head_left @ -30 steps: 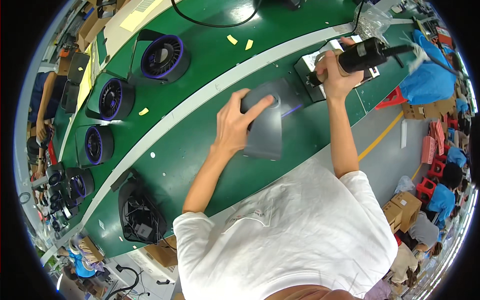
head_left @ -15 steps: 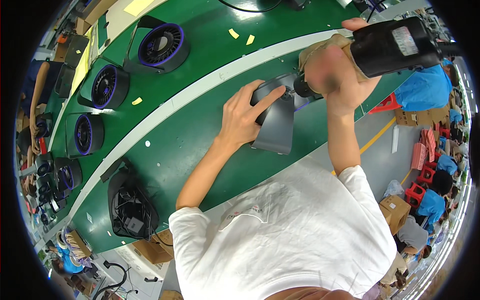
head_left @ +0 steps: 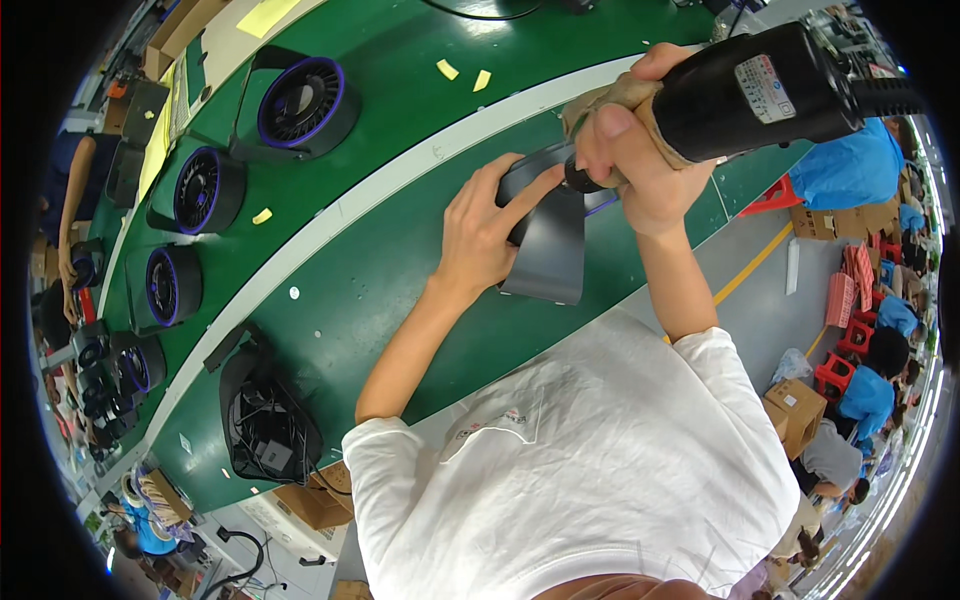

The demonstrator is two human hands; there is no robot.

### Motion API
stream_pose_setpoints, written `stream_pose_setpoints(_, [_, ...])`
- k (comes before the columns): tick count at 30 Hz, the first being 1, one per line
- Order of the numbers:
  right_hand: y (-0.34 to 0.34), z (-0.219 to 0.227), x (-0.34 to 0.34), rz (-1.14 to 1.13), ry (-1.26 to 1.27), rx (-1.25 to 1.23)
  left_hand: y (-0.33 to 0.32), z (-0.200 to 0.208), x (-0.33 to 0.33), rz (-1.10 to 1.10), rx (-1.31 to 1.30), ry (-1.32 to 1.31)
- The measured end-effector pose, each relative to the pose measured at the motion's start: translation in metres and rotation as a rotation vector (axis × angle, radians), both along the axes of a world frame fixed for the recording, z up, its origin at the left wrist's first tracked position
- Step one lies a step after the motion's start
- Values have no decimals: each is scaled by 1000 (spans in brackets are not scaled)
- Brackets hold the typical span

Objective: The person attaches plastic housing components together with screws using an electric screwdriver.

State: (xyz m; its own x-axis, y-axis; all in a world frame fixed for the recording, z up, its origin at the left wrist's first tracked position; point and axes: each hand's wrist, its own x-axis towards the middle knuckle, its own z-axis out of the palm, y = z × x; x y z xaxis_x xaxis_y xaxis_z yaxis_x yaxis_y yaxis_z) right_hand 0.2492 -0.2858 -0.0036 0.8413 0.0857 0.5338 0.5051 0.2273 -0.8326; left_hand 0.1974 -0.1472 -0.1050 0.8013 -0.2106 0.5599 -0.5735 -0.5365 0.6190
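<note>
My left hand (head_left: 478, 232) is closed round a dark grey fan with a flat metal bracket (head_left: 548, 258), which lies tilted on the green bench. One finger reaches over the bracket's upper part. In my right hand (head_left: 655, 165) is a black corded electric screwdriver (head_left: 765, 95), wrapped in tan material near its front. Its nose points left and meets the bracket beside my left fingertip. The bit and any screw are hidden there. A bit of the fan's purple rim (head_left: 602, 204) shows behind the bracket.
Several black fans with purple rings (head_left: 308, 105) stand on a green belt beyond a pale rail (head_left: 440, 150). Yellow paper bits (head_left: 447, 69) lie on the belt. A black casing holding cables (head_left: 268, 410) sits at the bench's left. Co-workers (head_left: 860, 165) sit at right beside cardboard boxes (head_left: 797, 408).
My right hand has moved the screwdriver left and slightly down, bringing its nose against the bracket. My left hand stays on the fan. The fans and paper bits on the belt have shifted left.
</note>
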Motion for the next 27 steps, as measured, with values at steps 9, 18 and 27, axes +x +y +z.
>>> stream_pose_setpoints(9, [-34, 1, 11, -110, 41, 143, -7, -1, 8, -25, -282, 371])
stream_pose_setpoints(18, [-91, -73, 55, -593, -36, -187, -14, -46, -5, -382, -1518, 1807])
stream_pose_setpoints(27, [-70, -39, 48, -392, 106, 43, -22, -109, -21, -817, -1831, 1723])
